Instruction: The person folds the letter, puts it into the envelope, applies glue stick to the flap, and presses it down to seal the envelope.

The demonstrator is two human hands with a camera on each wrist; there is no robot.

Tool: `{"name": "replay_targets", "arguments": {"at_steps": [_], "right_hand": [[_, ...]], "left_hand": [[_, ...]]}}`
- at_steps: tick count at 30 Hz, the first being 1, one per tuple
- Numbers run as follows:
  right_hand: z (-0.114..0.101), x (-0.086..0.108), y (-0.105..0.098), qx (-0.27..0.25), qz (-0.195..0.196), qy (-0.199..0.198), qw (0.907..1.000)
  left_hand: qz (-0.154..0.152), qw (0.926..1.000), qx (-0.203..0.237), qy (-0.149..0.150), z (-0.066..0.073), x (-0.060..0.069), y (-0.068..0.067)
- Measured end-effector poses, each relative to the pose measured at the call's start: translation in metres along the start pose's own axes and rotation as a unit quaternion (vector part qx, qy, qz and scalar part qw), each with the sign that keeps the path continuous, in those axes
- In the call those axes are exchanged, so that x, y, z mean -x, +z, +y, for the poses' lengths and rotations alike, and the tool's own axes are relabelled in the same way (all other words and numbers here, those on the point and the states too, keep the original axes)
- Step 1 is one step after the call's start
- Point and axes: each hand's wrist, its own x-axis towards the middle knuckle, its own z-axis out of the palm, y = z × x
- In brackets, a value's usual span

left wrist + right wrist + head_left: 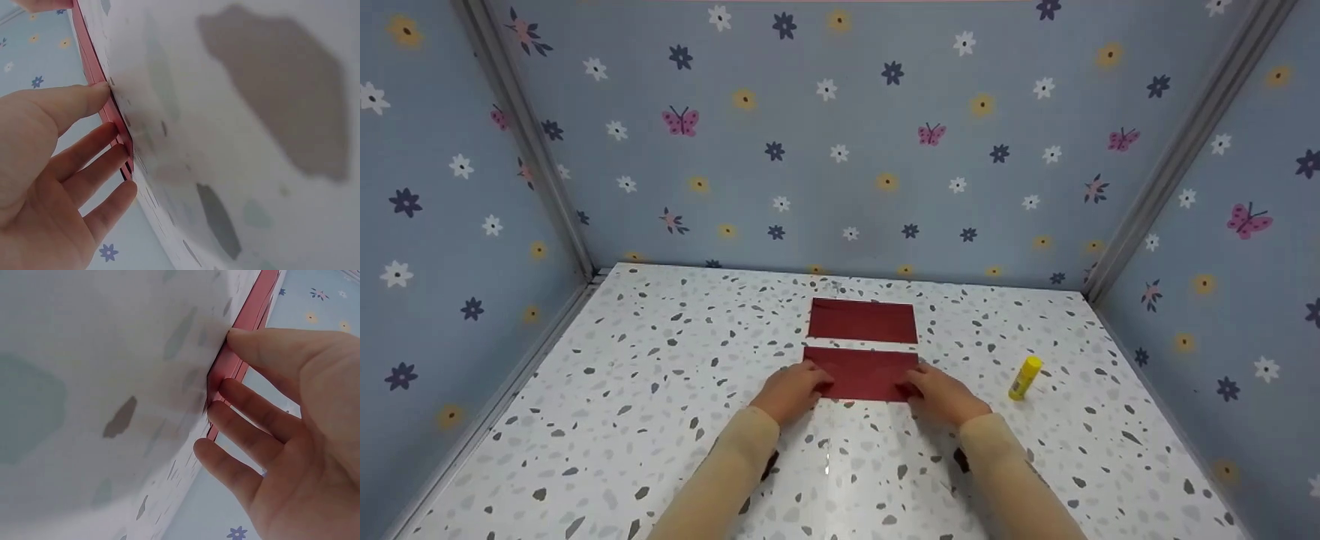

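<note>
A flat red paper rectangle (870,375), seen nearly edge-on in both wrist views, lies in front of me on the table. My left hand (793,390) grips its left end, with the thumb (93,97) at the near edge and fingertips around the left corner. At the opposite end my right hand (945,394) holds it the same way, its thumb (242,343) on the near edge. Just beyond, separated by a narrow gap, lies a second red paper rectangle (862,321) of similar size, which neither hand touches.
A yellow glue stick (1024,378) is on the table to the right of my right hand. The speckled white table (660,390) meets a flowered blue back panel (840,202), with similar panels on the left and right sides.
</note>
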Motion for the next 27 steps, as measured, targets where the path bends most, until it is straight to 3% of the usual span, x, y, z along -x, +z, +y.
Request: {"name": "replay_targets", "arguments": {"at_steps": [13, 21, 27], "right_hand": [[0.002, -0.0061, -0.0023, -0.015, -0.009, 0.033, 0.9993], [0.0042, -0.0078, -0.002, -0.017, -0.008, 0.04, 0.999], [0.0062, -0.0092, -0.0023, -0.01, -0.002, 0.024, 0.9997]], "left_hand": [[-0.008, 0.9996, 0.017, -0.023, 0.0031, -0.006, -0.0026], [0.0, 0.9997, 0.016, -0.016, 0.0032, -0.0066, -0.0037], [0.006, 0.9999, 0.012, -0.004, 0.0032, -0.0074, -0.0034]]}}
